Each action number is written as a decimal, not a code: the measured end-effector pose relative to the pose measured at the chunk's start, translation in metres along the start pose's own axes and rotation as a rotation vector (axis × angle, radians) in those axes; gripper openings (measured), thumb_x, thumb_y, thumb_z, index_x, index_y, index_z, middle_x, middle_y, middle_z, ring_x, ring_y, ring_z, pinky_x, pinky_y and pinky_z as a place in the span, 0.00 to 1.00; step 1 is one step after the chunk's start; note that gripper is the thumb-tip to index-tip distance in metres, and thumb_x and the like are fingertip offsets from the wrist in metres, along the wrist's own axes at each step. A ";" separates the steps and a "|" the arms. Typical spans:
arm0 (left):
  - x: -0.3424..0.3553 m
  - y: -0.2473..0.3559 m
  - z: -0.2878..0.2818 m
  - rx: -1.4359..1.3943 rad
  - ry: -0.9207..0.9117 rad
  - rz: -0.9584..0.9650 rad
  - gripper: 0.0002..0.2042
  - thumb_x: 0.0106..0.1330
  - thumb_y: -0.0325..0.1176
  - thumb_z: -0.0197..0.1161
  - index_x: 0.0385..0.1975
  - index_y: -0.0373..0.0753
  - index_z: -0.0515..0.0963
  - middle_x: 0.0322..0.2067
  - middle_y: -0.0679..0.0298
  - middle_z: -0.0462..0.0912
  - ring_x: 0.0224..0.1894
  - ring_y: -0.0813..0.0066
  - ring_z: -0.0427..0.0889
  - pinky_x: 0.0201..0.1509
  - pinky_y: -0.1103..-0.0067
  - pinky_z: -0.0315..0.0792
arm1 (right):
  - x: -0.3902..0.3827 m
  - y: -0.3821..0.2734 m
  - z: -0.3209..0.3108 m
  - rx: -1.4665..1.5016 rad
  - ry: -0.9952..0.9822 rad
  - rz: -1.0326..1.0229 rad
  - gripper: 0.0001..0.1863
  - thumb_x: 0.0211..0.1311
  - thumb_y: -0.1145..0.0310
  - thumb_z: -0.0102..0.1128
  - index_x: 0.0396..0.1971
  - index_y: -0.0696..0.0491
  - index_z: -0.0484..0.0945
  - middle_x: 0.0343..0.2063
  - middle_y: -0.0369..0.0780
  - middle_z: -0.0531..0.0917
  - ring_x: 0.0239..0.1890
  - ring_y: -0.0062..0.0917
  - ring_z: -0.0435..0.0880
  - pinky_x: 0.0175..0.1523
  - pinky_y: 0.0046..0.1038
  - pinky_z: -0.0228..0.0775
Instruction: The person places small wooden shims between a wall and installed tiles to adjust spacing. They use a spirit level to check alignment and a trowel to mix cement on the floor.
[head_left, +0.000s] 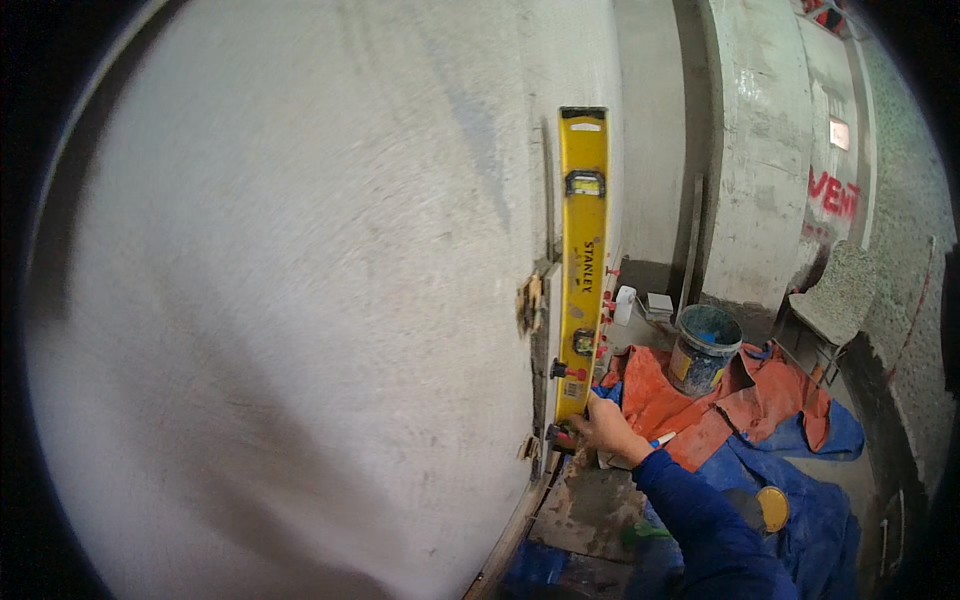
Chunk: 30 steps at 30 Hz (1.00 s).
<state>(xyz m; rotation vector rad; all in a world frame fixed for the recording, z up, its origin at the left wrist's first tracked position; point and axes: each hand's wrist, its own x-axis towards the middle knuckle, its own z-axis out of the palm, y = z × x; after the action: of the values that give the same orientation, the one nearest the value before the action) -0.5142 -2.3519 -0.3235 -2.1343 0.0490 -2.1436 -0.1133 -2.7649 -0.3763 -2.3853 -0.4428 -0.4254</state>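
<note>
My right hand [608,425] grips the lower end of a long yellow spirit level [582,230], which stands upright along the edge of the pale wall [300,250]. Black-and-red fittings [562,370] sit at the level's lower part and near my fingers, with more small red pieces along its right side. Chipped, rough patches [530,305] break the wall's edge just left of the level. My blue sleeve reaches in from the lower right. My left hand is out of view.
A grimy bucket [695,370] stands on crumpled orange sheets [655,400] over blue sheeting [820,500]. A yellow lid [772,508] lies on the blue. A speckled board [835,290] leans at the right, beside concrete walls [755,150] and a dark floor channel.
</note>
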 end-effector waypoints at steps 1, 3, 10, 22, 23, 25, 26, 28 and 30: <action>0.001 0.005 -0.001 0.005 0.004 0.005 0.07 0.65 0.27 0.66 0.27 0.29 0.82 0.21 0.50 0.78 0.19 0.56 0.75 0.25 0.64 0.72 | 0.000 0.001 0.001 0.007 0.001 -0.001 0.23 0.63 0.70 0.65 0.56 0.61 0.72 0.42 0.57 0.85 0.45 0.51 0.86 0.46 0.43 0.79; 0.003 0.014 -0.006 0.018 0.021 0.021 0.07 0.65 0.27 0.66 0.27 0.29 0.82 0.21 0.50 0.78 0.19 0.56 0.75 0.25 0.64 0.72 | -0.001 0.001 0.002 0.041 0.072 -0.044 0.19 0.62 0.67 0.64 0.50 0.58 0.72 0.34 0.58 0.84 0.40 0.58 0.83 0.45 0.53 0.76; -0.021 0.022 -0.014 0.254 0.055 0.028 0.10 0.66 0.27 0.63 0.22 0.31 0.79 0.19 0.51 0.78 0.18 0.58 0.75 0.21 0.68 0.69 | -0.012 0.007 -0.006 0.056 0.090 -0.039 0.19 0.60 0.69 0.65 0.49 0.57 0.72 0.33 0.57 0.84 0.39 0.58 0.83 0.42 0.53 0.75; 0.033 0.171 0.011 -0.169 -0.726 -0.670 0.21 0.61 0.34 0.73 0.54 0.37 0.80 0.55 0.51 0.78 0.55 0.52 0.79 0.62 0.65 0.71 | -0.150 0.008 -0.008 0.509 -0.387 -0.591 0.12 0.64 0.71 0.64 0.45 0.59 0.83 0.33 0.52 0.86 0.33 0.52 0.85 0.37 0.43 0.76; 0.046 0.188 0.016 -0.283 -0.888 -0.635 0.34 0.59 0.39 0.77 0.65 0.36 0.72 0.58 0.51 0.76 0.60 0.53 0.76 0.65 0.66 0.69 | -0.151 -0.004 0.005 0.514 -0.427 -0.677 0.12 0.65 0.70 0.64 0.45 0.58 0.83 0.33 0.52 0.86 0.33 0.52 0.85 0.37 0.43 0.76; 0.068 0.214 0.026 -0.435 -0.901 -0.701 0.46 0.56 0.43 0.79 0.71 0.33 0.61 0.60 0.50 0.75 0.65 0.57 0.73 0.67 0.64 0.67 | -0.151 -0.030 0.030 0.474 -0.507 -0.774 0.12 0.65 0.68 0.64 0.45 0.57 0.83 0.32 0.51 0.86 0.33 0.52 0.85 0.37 0.44 0.77; 0.076 0.222 0.025 -0.426 -0.863 -0.714 0.46 0.56 0.43 0.80 0.70 0.33 0.61 0.59 0.47 0.76 0.64 0.54 0.74 0.66 0.64 0.69 | -0.153 -0.043 0.041 0.435 -0.624 -0.744 0.11 0.66 0.67 0.63 0.43 0.57 0.82 0.32 0.52 0.86 0.33 0.52 0.85 0.37 0.45 0.77; 0.081 0.231 0.025 -0.405 -0.779 -0.691 0.45 0.54 0.43 0.80 0.69 0.32 0.61 0.58 0.41 0.77 0.61 0.48 0.78 0.63 0.63 0.73 | -0.168 -0.079 0.069 0.415 -0.747 -0.771 0.12 0.66 0.64 0.63 0.41 0.57 0.80 0.31 0.53 0.85 0.34 0.53 0.85 0.38 0.47 0.78; 0.067 0.242 0.022 -0.273 -0.599 -1.007 0.40 0.56 0.40 0.80 0.64 0.31 0.64 0.52 0.43 0.81 0.55 0.51 0.83 0.58 0.64 0.76 | -0.192 -0.108 0.089 0.447 -0.766 -0.780 0.15 0.65 0.60 0.65 0.41 0.57 0.77 0.31 0.55 0.85 0.35 0.52 0.86 0.40 0.49 0.78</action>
<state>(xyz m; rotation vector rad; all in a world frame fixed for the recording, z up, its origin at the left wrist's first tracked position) -0.4780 -2.5976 -0.2817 -3.3472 -1.0349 -1.7265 -0.3131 -2.6669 -0.4603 -1.7764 -1.6368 0.2799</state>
